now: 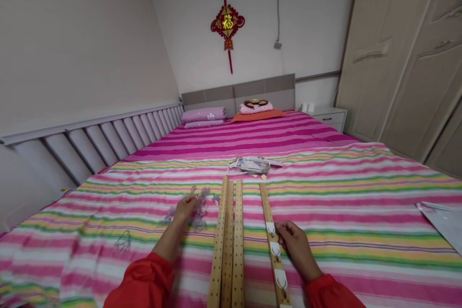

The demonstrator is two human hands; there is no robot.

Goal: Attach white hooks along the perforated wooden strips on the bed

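Note:
My left hand (186, 208) reaches into a loose heap of small clear plastic bags (200, 211), its fingers pinched together. What lies between those fingertips is too small to make out. My right hand (293, 239) is closed, with thumb and forefinger at the right edge of a white-backed metal hook (271, 229). That hook sits on a narrow wooden strip (266, 204) with holes along it. Nearer me on the same strip are more such hooks (280, 279). Left of it, three drilled wooden strips (238, 231) lie side by side, pointing away from me.
A plastic packet of parts (252, 165) lies beyond the strips. Thin wire-like pieces (123, 241) rest at left, and a white packet (442, 224) at right. The striped sheet (353, 192) has folds. Farther off are pillows (204, 115), a headboard (252, 88) and a nightstand (327, 116).

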